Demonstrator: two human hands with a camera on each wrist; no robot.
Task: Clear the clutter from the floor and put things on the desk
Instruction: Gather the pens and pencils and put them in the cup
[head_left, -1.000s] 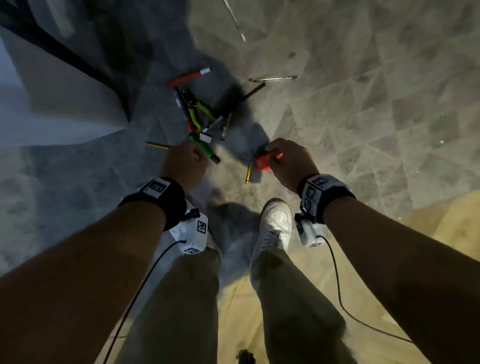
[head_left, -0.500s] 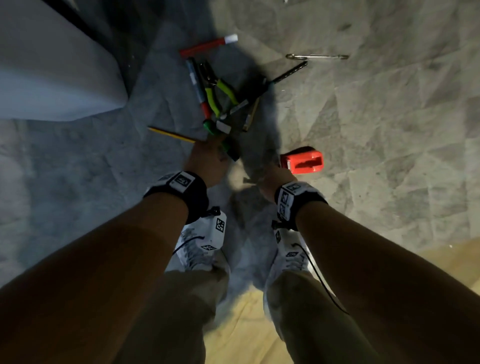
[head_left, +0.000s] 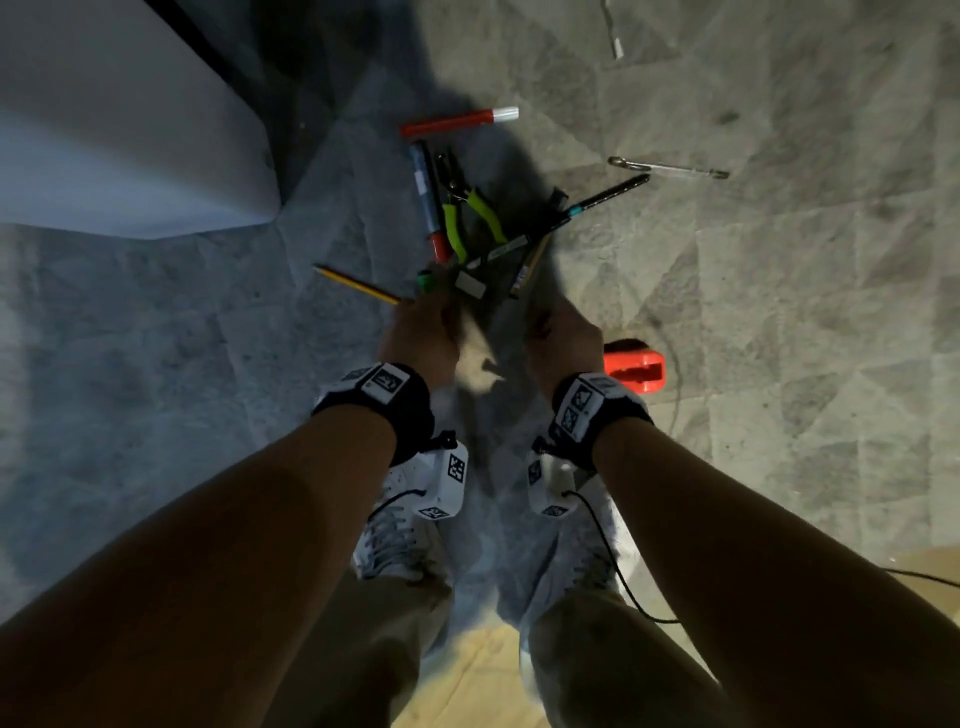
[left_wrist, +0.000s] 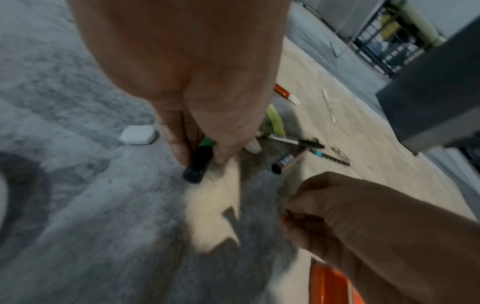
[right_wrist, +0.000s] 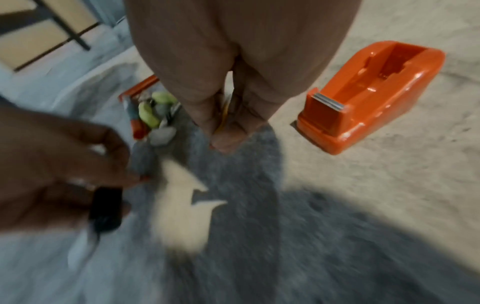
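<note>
My left hand reaches down to the floor and grips a green marker with a black cap. Its green end sticks out past my fingers. My right hand is curled beside it and pinches a thin yellow pencil, mostly hidden by the fingers. An orange tape dispenser stands on the floor just right of that wrist, untouched. Ahead lies a pile: green-handled pliers, a red marker, a blue marker, a white eraser and a long yellow pencil.
A white piece of furniture fills the upper left. A black pen and a thin metal tool lie to the right of the pile. My white shoes stand just behind my hands. The floor is grey tile.
My right hand let go of the orange tape dispenser, moved left and closed on the short yellow pencil. My left hand stayed closed on the green marker.
</note>
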